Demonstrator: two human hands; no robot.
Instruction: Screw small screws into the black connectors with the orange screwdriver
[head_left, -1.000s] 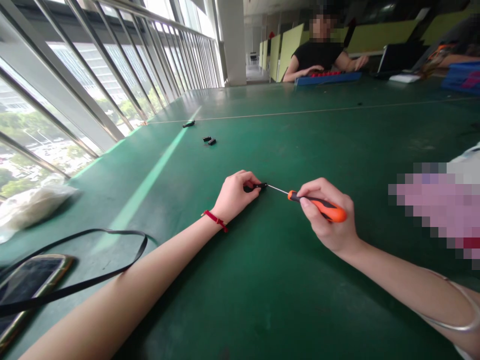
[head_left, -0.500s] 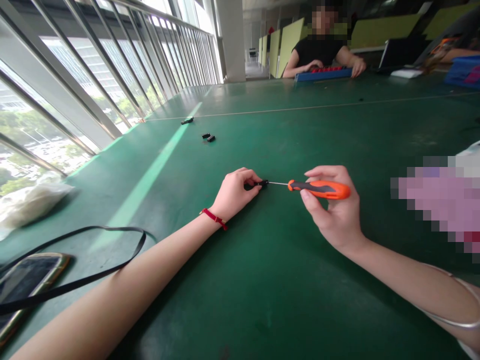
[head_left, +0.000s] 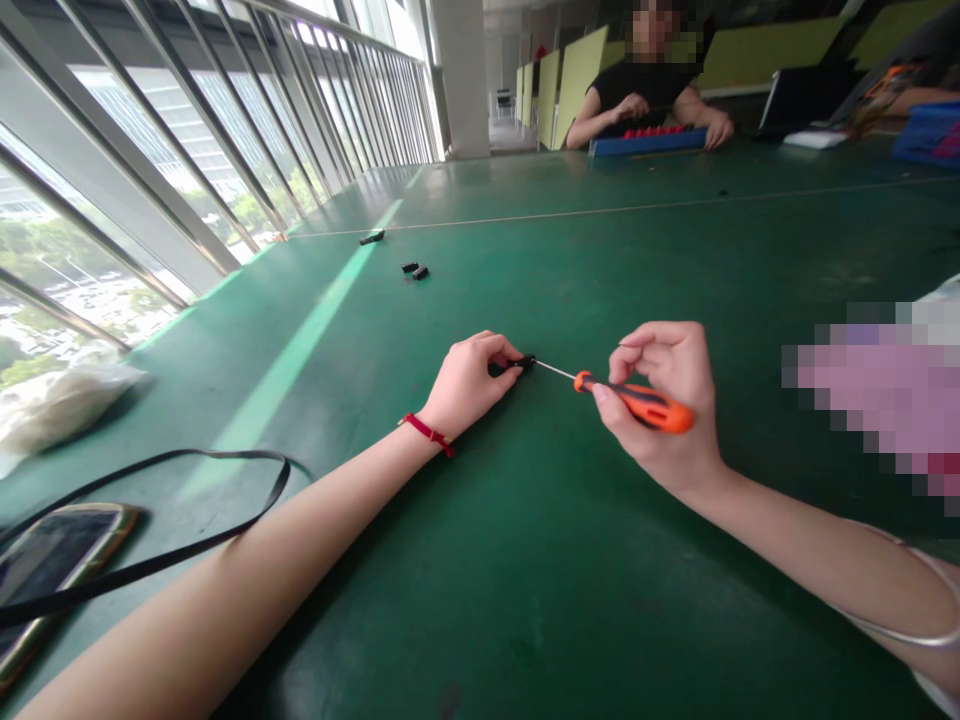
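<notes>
My left hand [head_left: 469,380] rests on the green table [head_left: 525,560] and pinches a small black part [head_left: 519,364], a red string round its wrist. My right hand [head_left: 664,405] grips an orange-and-black screwdriver [head_left: 634,400], fingers curled about the handle. The thin metal shaft points left and its tip touches the black part.
Two small black parts [head_left: 414,270] and a third one [head_left: 371,237] lie farther up the table. A phone [head_left: 52,570] with a black strap [head_left: 172,545] lies at the near left, a white plastic bag [head_left: 64,405] beyond it. A person in black [head_left: 645,95] sits at the far end behind a blue tray [head_left: 649,142].
The screwdriver handle has dropped from level back to a downward slant, while my right fingers have shifted on it. My left hand has kept its pinch on the black part.
</notes>
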